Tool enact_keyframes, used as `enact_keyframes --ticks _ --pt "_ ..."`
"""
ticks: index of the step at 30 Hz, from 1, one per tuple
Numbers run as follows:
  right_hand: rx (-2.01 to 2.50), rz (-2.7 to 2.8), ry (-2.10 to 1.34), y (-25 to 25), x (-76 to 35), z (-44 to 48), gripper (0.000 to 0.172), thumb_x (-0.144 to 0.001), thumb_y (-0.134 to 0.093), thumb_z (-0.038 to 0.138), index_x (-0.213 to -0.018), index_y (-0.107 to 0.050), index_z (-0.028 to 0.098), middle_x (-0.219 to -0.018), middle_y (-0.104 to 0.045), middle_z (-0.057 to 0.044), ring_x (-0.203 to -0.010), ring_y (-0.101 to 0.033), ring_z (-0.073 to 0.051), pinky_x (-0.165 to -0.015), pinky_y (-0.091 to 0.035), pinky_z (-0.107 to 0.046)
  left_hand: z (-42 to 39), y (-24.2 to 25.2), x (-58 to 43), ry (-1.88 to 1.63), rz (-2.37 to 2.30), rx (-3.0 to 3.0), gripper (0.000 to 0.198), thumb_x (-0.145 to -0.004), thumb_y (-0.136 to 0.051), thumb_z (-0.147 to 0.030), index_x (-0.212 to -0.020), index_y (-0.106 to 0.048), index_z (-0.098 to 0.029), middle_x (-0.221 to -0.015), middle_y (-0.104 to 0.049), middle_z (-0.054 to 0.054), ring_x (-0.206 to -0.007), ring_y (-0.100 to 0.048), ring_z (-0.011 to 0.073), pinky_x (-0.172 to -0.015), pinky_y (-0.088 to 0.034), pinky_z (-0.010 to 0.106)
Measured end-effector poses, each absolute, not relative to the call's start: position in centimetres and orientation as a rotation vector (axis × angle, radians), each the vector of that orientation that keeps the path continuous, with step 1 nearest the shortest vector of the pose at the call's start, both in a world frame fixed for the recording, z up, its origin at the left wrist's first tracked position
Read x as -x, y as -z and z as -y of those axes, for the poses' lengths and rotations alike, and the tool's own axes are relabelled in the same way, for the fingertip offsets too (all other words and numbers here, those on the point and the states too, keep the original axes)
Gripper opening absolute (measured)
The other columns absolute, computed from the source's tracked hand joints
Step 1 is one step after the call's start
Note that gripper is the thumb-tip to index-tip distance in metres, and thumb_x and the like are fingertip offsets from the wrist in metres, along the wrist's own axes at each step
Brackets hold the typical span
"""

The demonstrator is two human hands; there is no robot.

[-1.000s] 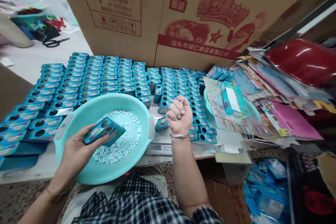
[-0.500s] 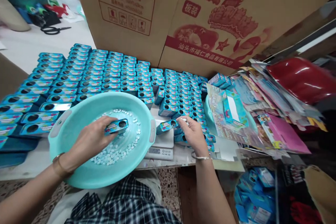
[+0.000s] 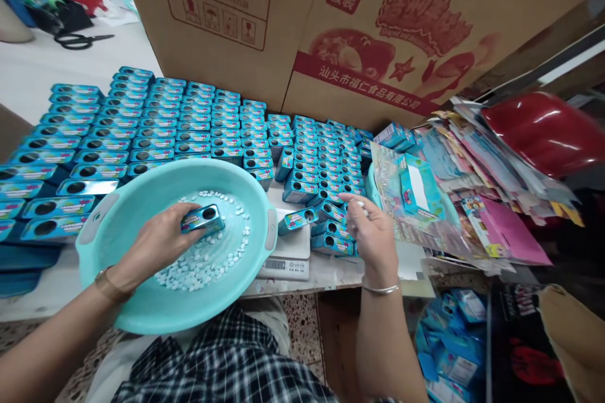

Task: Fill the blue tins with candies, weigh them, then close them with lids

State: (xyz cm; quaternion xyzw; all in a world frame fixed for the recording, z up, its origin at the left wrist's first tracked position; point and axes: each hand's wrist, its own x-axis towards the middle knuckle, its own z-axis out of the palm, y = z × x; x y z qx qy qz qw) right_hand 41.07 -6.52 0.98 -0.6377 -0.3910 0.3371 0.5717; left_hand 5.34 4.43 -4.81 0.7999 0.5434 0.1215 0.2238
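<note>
Above the turquoise basin (image 3: 155,315), my left hand (image 3: 163,236) grips a small blue candy box (image 3: 203,219), its round dark opening facing up. Loose white candies (image 3: 189,274) lie on the basin floor beneath it. My right hand (image 3: 375,230) is raised right of the digital scale (image 3: 284,267), fingers curled together around a few white candies, of which a little white shows at the fingertips. Another blue candy box (image 3: 297,220) stands on the scale, apart from both hands, with an opening at its right end.
Rows of blue boxes (image 3: 139,119) fill the table behind the basin. A large cardboard carton (image 3: 293,44) stands behind them. To the right are a tissue box (image 3: 416,186), stacked packaging sheets (image 3: 458,164) and a red glossy object (image 3: 543,132). Scissors (image 3: 78,41) lie at far left.
My right hand has moved right, away from the box on the scale, with candies still in its fingers. My left hand keeps its box over the basin. The view has shifted slightly.
</note>
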Motion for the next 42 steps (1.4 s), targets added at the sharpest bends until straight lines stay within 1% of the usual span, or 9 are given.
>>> enact_keyframes --ticks 4,10,16,20,26,31,35,38,42 --pt "1.226 0.685 -0.856 -2.6 -41.2 8.1 0.026 -0.084 -0.067 0.039 -0.099 -0.069 0.018 -0.055 -0.033 0.007 -0.042 -0.022 -0.005 -0.035 -0.017 -0.017 -4.2 4.7 -5.2 -0.227 -1.447 -2.31 0.055 -0.084 -0.054 -0.051 -0.127 -0.05 -0.018 -0.117 -0.064 0.012 -0.102 -0.063 0.0357 -0.081 -0.05 0.044" --pt "1.118 0.564 -0.862 -1.8 -40.5 10.7 0.021 -0.085 -0.067 0.034 -0.098 -0.068 0.017 -0.055 -0.032 0.008 -0.042 -0.023 -0.004 -0.035 -0.021 -0.013 -4.3 5.2 -4.9 -0.231 -1.468 -2.368 0.066 -0.084 -0.054 -0.056 -0.137 -0.04 -0.019 -0.131 -0.057 0.018 -0.115 -0.058 0.0377 -0.088 -0.048 0.046" --pt "1.096 0.491 -0.854 -0.6 -41.4 12.7 0.022 -0.086 -0.066 0.033 -0.1 -0.067 0.016 -0.056 -0.032 0.007 -0.044 -0.023 -0.004 -0.036 -0.022 -0.012 -4.8 3.7 -5.6 -0.154 -1.58 -2.339 0.053 -0.087 -0.048 -0.056 -0.125 -0.053 -0.021 -0.114 -0.067 0.015 -0.099 -0.065 0.038 -0.073 -0.049 0.043" --pt "1.074 0.475 -0.851 0.0 -42.0 13.2 0.023 -0.087 -0.065 0.034 -0.101 -0.067 0.016 -0.056 -0.032 0.008 -0.044 -0.022 -0.004 -0.037 -0.021 -0.013 -6.3 2.9 -5.8 -0.054 -1.625 -2.484 0.055 -0.09 -0.04 -0.055 -0.129 -0.05 -0.017 -0.109 -0.066 0.017 -0.098 -0.064 0.0399 -0.069 -0.048 0.041" --pt "1.049 0.418 -0.848 1.0 -42.7 13.9 0.024 -0.087 -0.065 0.037 -0.101 -0.067 0.017 -0.057 -0.031 0.008 -0.045 -0.023 -0.004 -0.038 -0.02 -0.013 -6.5 1.3 -11.0 -0.319 -1.388 -2.822 0.066 -0.086 -0.051 -0.056 -0.135 -0.042 -0.011 -0.128 -0.055 0.02 -0.12 -0.05 0.0376 -0.099 -0.039 0.047" --pt "1.027 0.398 -0.866 1.2 -42.9 14.6 0.025 -0.088 -0.063 0.039 -0.1 -0.067 0.017 -0.056 -0.029 0.008 -0.045 -0.02 -0.003 -0.038 -0.017 -0.015 -2.9 0.6 -21.8 -0.275 -0.894 -2.93 0.067 -0.085 -0.055 -0.056 -0.136 -0.043 -0.015 -0.128 -0.058 0.016 -0.122 -0.048 0.0326 -0.108 -0.027 0.053" --pt "1.039 0.373 -0.791 0.9 -44.2 17.0 0.025 -0.088 -0.064 0.038 -0.101 -0.067 0.017 -0.056 -0.03 0.008 -0.045 -0.021 -0.003 -0.039 -0.017 -0.015 -2.0 0.1 -25.5 0.005 -0.729 -3.0 0.036 -0.082 -0.061 -0.033 -0.113 -0.06 -0.015 -0.097 -0.068 0.012 -0.102 -0.058 0.0327 -0.105 -0.025 0.059" --pt "1.054 0.305 -0.72 1.2 -45.7 19.8 0.025 -0.087 -0.066 0.037 -0.102 -0.066 0.017 -0.057 -0.03 0.008 -0.045 -0.022 -0.003 -0.039 -0.018 -0.014 -1.3 -2.0 -24.9 -0.016 -0.617 -3.002 0.025 -0.077 -0.062 -0.021 -0.102 -0.063 -0.019 -0.091 -0.068 0.008 -0.098 -0.058 0.0311 -0.104 -0.024 0.06" --pt "1.065 0.222 -0.649 2.0 -46.7 22.5 0.026 -0.086 -0.067 0.036 -0.103 -0.067 0.017 -0.056 -0.031 0.008 -0.045 -0.023 -0.003 -0.039 -0.019 -0.014 1.1 -4.6 -24.8 0.003 -0.283 -2.873 0.022 -0.076 -0.062 -0.016 -0.097 -0.063 -0.023 -0.092 -0.068 0.003 -0.092 -0.058 0.024 -0.097 -0.036 0.047"
